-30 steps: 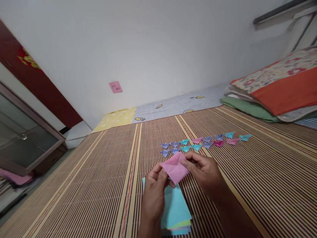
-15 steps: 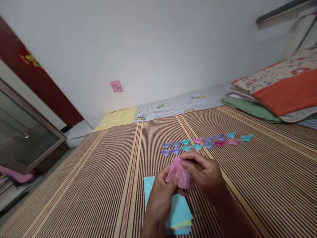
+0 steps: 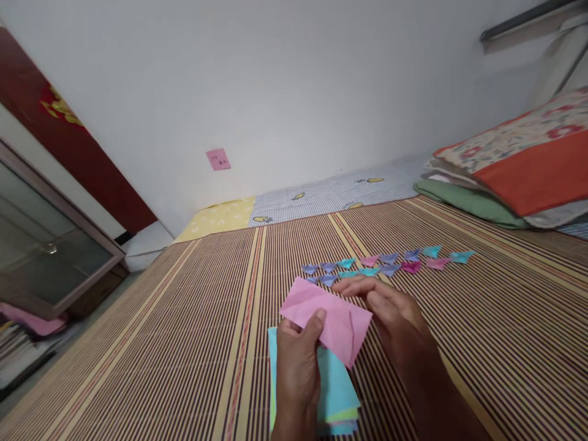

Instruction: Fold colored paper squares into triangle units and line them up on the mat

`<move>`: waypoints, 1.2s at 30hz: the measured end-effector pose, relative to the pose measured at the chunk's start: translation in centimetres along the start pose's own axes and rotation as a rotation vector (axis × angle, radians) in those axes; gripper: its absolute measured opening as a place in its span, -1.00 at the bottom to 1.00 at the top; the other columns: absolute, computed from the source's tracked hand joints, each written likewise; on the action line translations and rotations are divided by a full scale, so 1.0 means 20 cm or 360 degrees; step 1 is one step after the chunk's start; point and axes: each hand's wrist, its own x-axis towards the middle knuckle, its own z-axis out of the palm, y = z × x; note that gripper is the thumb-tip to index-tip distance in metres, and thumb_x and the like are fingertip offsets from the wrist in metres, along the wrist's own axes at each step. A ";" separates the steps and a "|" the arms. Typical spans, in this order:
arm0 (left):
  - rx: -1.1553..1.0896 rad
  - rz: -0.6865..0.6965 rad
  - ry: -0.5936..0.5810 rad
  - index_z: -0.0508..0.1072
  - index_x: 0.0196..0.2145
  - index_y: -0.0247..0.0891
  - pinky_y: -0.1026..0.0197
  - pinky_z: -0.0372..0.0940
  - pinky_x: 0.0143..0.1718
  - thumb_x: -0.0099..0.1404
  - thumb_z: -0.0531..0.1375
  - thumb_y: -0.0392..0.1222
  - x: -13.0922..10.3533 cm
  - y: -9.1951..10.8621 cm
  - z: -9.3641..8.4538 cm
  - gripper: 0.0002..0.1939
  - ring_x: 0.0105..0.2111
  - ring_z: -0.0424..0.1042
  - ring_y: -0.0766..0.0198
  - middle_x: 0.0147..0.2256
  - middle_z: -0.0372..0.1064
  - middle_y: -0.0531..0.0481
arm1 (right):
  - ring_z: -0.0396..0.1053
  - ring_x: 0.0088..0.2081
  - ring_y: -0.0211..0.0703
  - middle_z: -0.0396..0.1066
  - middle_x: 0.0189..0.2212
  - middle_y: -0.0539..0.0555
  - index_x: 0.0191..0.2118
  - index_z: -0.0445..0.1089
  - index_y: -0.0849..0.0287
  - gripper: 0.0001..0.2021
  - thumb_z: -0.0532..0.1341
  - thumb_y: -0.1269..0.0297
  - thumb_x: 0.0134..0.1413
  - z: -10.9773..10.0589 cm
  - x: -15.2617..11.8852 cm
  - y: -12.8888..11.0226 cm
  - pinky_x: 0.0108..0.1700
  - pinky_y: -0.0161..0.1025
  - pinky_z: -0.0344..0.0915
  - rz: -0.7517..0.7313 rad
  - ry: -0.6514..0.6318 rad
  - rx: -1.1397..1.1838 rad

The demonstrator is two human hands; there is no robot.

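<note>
Pinched between thumb and fingers of my left hand [image 3: 301, 361] is a sheet of pink paper [image 3: 328, 315], folded flat and marked with creases. My right hand [image 3: 390, 312] is beside the paper's upper right edge, fingers stretched out to the left and holding nothing that I can see. Under my left hand lies a stack of coloured paper [image 3: 337, 389], light blue on top with green and purple edges showing. Beyond my hands, small folded paper boats [image 3: 389, 269] in blue, purple and pink stand in two rows, a few partly hidden.
The striped bamboo mat [image 3: 184, 343] spreads under everything. Folded bedding [image 3: 528, 177] is piled at the right. A checked cloth [image 3: 316, 199] runs along the wall, where a pink note [image 3: 218, 159] is stuck. A glass-door cabinet [image 3: 50, 233] stands at the left.
The pink paper, bunched between both hands before, is now opened into a flat folded shape in my left hand. My right hand has come off it, moving slightly right.
</note>
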 end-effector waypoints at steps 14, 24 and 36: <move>-0.0336 -0.0010 0.0028 0.56 -0.28 -0.34 0.22 0.43 -0.35 0.02 0.51 0.03 0.00 0.08 0.01 -0.56 -0.35 0.56 0.19 -0.30 0.60 -0.11 | 0.49 -0.31 -0.08 0.57 -0.36 0.05 -0.21 0.55 0.14 -0.84 0.26 0.21 0.20 -0.06 0.01 0.05 -0.30 -0.23 0.38 0.0353 -0.0171 -0.0477; -0.0261 -0.0247 -0.0052 0.58 -0.24 -0.37 0.30 0.44 -0.49 0.05 0.50 -0.04 -0.02 0.08 0.00 -0.59 -0.33 0.52 0.21 -0.26 0.57 -0.14 | 0.52 -0.21 -0.01 0.57 -0.27 0.08 -0.15 0.52 0.14 -0.79 0.12 0.33 0.25 -0.12 0.02 0.04 -0.17 -0.13 0.42 -0.0102 0.0019 -0.1143; -0.0159 -0.0176 -0.0153 0.62 -0.26 -0.41 0.22 0.54 -0.34 0.09 0.48 -0.01 -0.04 0.01 0.05 -0.60 -0.48 0.40 0.35 -0.50 0.39 0.03 | 0.46 -0.11 -0.07 0.47 -0.22 0.10 -0.25 0.42 0.14 -0.91 0.19 0.45 0.25 -0.01 0.01 -0.01 -0.06 -0.14 0.37 -0.0545 -0.0017 -0.1123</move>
